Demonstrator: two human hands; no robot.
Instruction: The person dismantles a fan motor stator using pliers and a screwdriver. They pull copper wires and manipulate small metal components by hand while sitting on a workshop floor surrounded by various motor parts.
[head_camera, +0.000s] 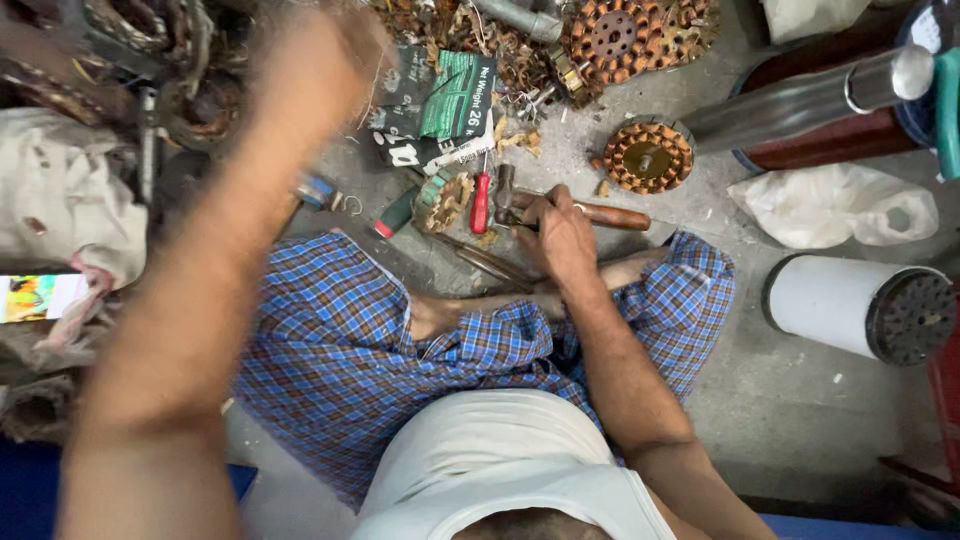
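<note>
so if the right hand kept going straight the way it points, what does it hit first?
The right hand points up the picture, resting on the hammer. Straight on lies bare grey floor, then probably the copper-wound stator among scrap. Depth is unclear.

Hammer lay on the floor just ahead of the knees, screwdriver right beside it to the left, wound stator just behind, canister off right.

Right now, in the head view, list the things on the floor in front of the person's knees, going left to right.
Green-handled tool with a red tip → red-handled screwdriver → hammer with a wooden handle, under the right hand → round copper-wound stator → crumpled white plastic bag.
</note>
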